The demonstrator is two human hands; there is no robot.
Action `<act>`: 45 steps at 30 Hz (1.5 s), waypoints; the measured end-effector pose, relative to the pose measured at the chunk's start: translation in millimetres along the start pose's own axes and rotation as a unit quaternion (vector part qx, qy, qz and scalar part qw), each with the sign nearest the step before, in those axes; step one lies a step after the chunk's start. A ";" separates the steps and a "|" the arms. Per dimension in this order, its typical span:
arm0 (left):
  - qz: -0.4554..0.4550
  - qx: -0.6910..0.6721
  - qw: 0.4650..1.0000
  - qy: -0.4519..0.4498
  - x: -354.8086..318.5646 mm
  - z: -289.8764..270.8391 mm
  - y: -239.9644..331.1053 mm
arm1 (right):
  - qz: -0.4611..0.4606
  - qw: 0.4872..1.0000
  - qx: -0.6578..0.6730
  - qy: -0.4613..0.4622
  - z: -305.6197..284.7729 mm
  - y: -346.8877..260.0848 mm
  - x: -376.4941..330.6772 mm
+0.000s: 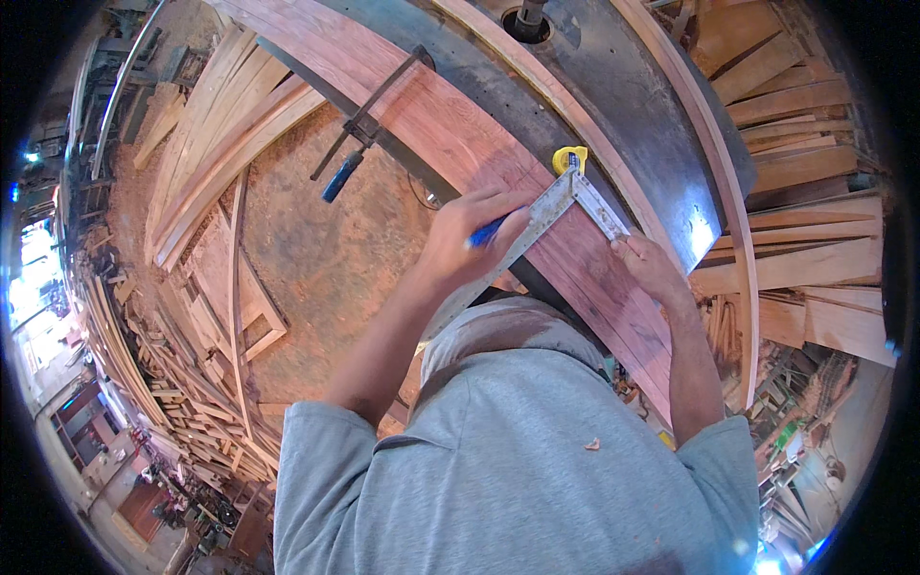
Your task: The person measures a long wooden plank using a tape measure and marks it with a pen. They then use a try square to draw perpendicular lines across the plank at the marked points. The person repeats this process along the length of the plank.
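My left hand is closed around a blue pen-like thing, mostly hidden by the fingers, beside the long blade of a worn metal square. That square lies across a long reddish plank, its blade running back toward my body. My right hand pinches the end of the square's short arm at the plank's right side. Close to the square's corner sits a yellow tape measure. Farther up the plank, a bar clamp with a blue handle grips its edge.
Behind the plank is a dark metal machine table with long wood strips lying along it. Stacked boards fill the right side. Several curved timbers and many offcuts lie at left on the sawdust-covered floor.
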State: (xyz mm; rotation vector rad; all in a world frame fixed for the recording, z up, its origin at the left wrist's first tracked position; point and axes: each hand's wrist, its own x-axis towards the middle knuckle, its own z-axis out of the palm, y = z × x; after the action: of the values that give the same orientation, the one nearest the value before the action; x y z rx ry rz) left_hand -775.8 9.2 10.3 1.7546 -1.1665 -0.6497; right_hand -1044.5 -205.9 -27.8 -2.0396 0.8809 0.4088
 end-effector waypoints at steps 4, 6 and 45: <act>-0.001 -0.073 0.997 -0.010 30.6 30.2 -25.7 | -0.013 1.000 0.009 -0.003 -0.3 1.7 0.0; -0.026 -0.061 0.997 -0.042 38.9 30.9 -26.7 | -0.005 1.000 -0.003 0.001 -0.2 -0.6 0.5; -0.131 0.172 0.954 -0.205 -4.8 -23.8 -1.1 | -0.070 0.996 -0.052 0.016 6.7 13.6 5.3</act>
State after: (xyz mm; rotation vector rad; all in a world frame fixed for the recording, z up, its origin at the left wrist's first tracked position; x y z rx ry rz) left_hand -758.3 23.0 19.9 2.1613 -1.4018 -1.0599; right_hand -1050.3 -208.1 -42.7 -2.1943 0.7442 0.3525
